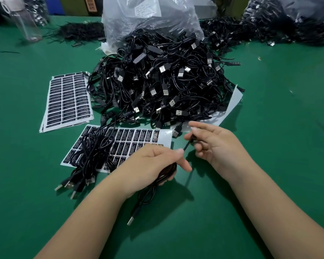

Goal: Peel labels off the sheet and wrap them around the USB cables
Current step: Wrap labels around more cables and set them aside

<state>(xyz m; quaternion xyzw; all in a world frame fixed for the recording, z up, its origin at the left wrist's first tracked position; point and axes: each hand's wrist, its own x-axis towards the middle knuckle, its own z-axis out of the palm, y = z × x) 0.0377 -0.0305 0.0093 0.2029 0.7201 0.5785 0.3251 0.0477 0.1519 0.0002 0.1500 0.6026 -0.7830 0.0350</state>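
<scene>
Green felt covers the table (269, 128) under our cable pile (166, 81) and label sheet (138, 139). Our left hand (153, 161) grips a coiled cable (148, 193); our right hand (213, 144) pinches its end.

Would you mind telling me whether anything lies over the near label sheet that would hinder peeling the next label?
Yes. A bundle of black cables lies across the left part of the near label sheet, covering labels there. The left hand, gripping a cable, hides its lower right corner. The upper right labels lie uncovered.
</scene>
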